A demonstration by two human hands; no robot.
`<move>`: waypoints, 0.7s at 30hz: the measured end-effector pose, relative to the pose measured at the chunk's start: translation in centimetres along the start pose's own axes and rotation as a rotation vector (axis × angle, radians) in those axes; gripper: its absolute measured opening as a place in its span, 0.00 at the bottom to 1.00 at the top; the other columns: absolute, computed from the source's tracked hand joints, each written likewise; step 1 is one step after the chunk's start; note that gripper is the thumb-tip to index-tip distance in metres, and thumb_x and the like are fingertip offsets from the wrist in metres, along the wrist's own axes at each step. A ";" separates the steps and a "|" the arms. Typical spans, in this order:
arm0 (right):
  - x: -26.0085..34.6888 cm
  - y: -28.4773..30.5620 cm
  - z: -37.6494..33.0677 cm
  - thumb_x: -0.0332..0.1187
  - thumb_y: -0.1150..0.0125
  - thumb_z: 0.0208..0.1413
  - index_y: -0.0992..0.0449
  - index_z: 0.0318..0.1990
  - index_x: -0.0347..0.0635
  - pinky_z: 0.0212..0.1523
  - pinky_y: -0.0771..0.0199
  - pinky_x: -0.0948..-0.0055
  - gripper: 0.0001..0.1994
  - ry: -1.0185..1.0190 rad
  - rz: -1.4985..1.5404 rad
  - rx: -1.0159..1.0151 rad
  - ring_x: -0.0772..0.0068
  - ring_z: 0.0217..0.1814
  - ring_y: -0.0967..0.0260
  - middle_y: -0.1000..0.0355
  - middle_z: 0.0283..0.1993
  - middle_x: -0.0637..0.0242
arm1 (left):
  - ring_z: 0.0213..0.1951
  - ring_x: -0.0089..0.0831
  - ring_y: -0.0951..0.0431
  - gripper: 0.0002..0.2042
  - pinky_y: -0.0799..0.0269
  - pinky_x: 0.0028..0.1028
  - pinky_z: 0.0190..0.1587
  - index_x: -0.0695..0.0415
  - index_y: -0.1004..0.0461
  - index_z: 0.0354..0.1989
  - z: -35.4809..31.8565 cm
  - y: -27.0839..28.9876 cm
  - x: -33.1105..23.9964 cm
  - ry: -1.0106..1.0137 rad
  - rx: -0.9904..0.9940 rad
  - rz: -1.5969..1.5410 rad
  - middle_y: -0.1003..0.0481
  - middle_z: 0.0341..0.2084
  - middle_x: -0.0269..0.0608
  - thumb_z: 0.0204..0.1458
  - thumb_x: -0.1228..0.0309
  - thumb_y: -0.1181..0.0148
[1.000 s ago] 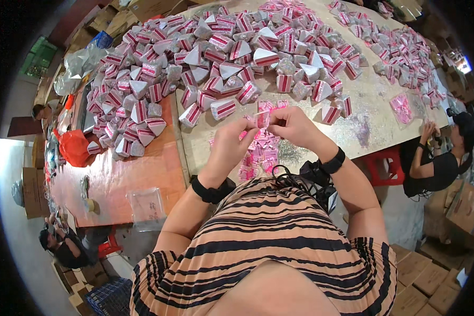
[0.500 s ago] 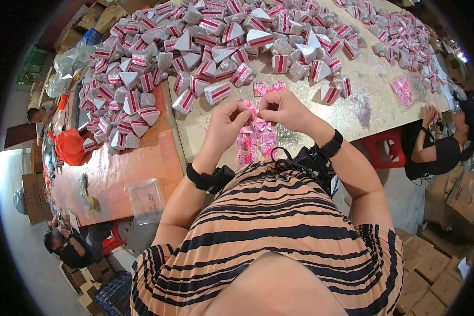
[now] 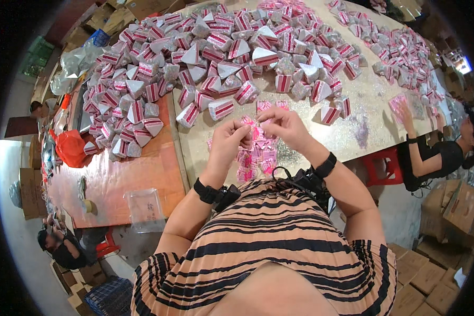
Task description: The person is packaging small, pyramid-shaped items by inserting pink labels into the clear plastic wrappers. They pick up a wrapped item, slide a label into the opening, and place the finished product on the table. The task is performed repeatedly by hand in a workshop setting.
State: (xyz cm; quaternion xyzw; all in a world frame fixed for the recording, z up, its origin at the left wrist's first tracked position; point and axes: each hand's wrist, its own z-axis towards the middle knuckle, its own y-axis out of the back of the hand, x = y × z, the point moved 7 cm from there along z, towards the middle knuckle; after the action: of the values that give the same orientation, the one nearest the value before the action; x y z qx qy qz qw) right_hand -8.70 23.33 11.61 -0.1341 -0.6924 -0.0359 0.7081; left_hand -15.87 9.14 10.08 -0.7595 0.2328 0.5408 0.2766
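My left hand (image 3: pixel 230 141) and my right hand (image 3: pixel 284 125) meet over the near edge of the pale table (image 3: pixel 363 113), both pinching a small pink and white flat carton blank (image 3: pixel 256 124) between the fingertips. Just below the hands lies a stack of the same pink blanks (image 3: pixel 255 158). Beyond them a big heap of folded triangular pink-striped and silver boxes (image 3: pixel 216 63) covers the table. Both wrists wear black bands.
An orange-topped table (image 3: pixel 116 179) adjoins on the left, with a red bag (image 3: pixel 71 147) and a clear plastic bag (image 3: pixel 145 209). A person in black (image 3: pixel 432 152) works at the right by a red stool (image 3: pixel 382 164). Another person (image 3: pixel 63 245) sits lower left. Cardboard boxes (image 3: pixel 447 221) stand at right.
The view has tilted, so the hands sit lower and nearer the middle of the picture. They stay together on the pink blank, with the fingers shifted slightly.
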 end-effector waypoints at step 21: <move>-2.8 -0.9 1.5 0.27 0.44 0.58 0.28 0.37 0.37 0.32 0.22 0.74 0.03 -0.373 0.258 0.137 0.71 0.31 0.23 0.24 0.32 0.61 | 0.26 0.17 0.29 0.05 0.34 0.20 0.29 0.66 0.24 0.31 -0.1 -0.8 -2.9 -0.318 -0.095 0.476 0.25 0.23 0.33 0.53 0.76 0.41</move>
State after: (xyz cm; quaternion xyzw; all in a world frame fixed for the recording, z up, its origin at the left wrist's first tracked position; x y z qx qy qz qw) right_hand -10.53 22.40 8.94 -0.1772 -0.7891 0.1274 0.5742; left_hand -16.11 9.81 12.99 -0.6012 0.3327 0.7131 0.1390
